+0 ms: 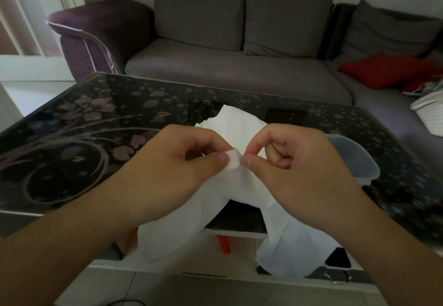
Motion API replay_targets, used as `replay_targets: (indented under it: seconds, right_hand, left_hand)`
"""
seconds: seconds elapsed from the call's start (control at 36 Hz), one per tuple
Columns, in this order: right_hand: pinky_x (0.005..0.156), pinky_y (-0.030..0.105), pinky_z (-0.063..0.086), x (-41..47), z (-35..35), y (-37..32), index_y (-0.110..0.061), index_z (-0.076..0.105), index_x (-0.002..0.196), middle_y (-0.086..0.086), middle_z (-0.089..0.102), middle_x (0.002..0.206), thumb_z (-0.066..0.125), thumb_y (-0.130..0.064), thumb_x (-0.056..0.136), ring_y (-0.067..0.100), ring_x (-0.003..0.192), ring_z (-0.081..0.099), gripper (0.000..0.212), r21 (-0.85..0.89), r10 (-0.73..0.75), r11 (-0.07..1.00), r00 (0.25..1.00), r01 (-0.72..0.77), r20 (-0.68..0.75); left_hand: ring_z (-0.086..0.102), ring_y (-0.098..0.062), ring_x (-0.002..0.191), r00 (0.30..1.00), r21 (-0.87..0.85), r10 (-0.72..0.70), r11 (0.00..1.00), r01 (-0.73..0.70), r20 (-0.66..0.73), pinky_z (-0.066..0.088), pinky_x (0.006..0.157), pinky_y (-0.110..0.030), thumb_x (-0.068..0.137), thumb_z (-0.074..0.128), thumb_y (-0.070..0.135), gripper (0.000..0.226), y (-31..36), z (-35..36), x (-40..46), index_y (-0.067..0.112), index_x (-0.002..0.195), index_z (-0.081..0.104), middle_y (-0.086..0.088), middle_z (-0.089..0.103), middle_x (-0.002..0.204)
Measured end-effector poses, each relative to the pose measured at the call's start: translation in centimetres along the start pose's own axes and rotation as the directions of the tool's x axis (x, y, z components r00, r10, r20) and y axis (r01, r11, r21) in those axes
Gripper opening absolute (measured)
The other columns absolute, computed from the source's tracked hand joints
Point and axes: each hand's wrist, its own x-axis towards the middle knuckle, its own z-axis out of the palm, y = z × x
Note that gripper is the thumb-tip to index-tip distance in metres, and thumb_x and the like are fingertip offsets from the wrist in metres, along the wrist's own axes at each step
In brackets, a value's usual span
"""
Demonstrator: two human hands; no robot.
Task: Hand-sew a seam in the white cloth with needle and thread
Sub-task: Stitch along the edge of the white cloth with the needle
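Both forearms reach in over the dark floral table [72, 123]. Left hand [172, 159] and right hand [294, 162] each pinch a fold of the white cloth [237, 186], thumbs almost touching.

My bench [100, 123]: dark glass top, floral print; clear plastic lid [354, 159] lies on it at my right

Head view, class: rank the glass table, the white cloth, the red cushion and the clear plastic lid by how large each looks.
1. Glass table, clearly largest.
2. White cloth, though it is held close to the camera, which inflates it.
3. Red cushion and clear plastic lid look alike; the cushion sits farther off and a hand hides part of the lid, so unranked.
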Motion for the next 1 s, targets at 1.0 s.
replay_targets:
  seconds: [1.0]
  right_hand:
    - [0.055, 0.007, 0.046, 0.1, -0.1, -0.5, -0.024, 0.073, 0.079, -0.006, 0.068, 0.062, 0.075, -0.013, 0.089, 0.002, 0.056, 0.061, 0.015, 0.2, 0.032, 0.979, 0.999, -0.038, 0.032]
  left_hand:
    - [0.072, -0.008, 0.097, 0.999, -0.028, -0.037, 0.999, 0.037, -0.01, 0.057, 0.091, -0.035, 0.1, 0.061, 0.033, 0.018, 0.0, 0.1, 0.0, 0.037, 0.101, 0.078, 0.018, 0.076, 0.098]
